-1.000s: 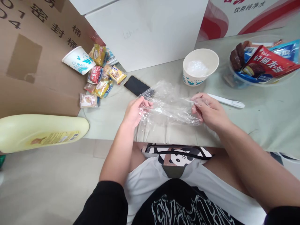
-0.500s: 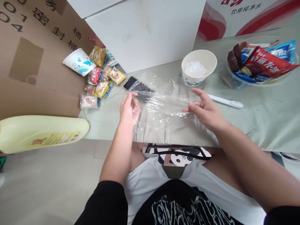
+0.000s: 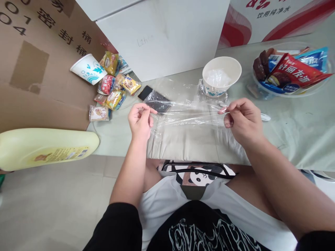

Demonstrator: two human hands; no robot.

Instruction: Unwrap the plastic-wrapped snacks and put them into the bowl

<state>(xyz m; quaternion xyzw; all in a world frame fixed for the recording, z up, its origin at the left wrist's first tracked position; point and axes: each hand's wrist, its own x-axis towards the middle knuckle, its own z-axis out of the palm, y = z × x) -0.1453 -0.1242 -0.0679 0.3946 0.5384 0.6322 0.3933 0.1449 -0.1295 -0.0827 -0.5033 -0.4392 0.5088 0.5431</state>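
A sheet of clear plastic film (image 3: 188, 115) is stretched between my hands above the table's front part. My left hand (image 3: 141, 120) pinches its left end between thumb and fingers. At its right end, my right hand (image 3: 244, 120) is closed on the film in a pinch. Through the film's left part shows a dark phone (image 3: 154, 99) lying on the table. Behind the film stands a paper bowl (image 3: 221, 71) with something whitish and translucent inside. A white, flat-handled tool (image 3: 265, 117) lies mostly hidden behind my right hand.
Wrapped snacks (image 3: 115, 99) and a tilted paper cup (image 3: 89, 69) are by the cardboard box (image 3: 52, 87) at left. A yellow bottle (image 3: 49, 148) is in front. White boxes (image 3: 162, 38) stand behind. A clear bowl (image 3: 295, 92) of snacks is at right.
My right hand has moved right and closed on the film's edge, where its fingers were spread before. The film is now wider and tauter. My left hand has shifted slightly left.
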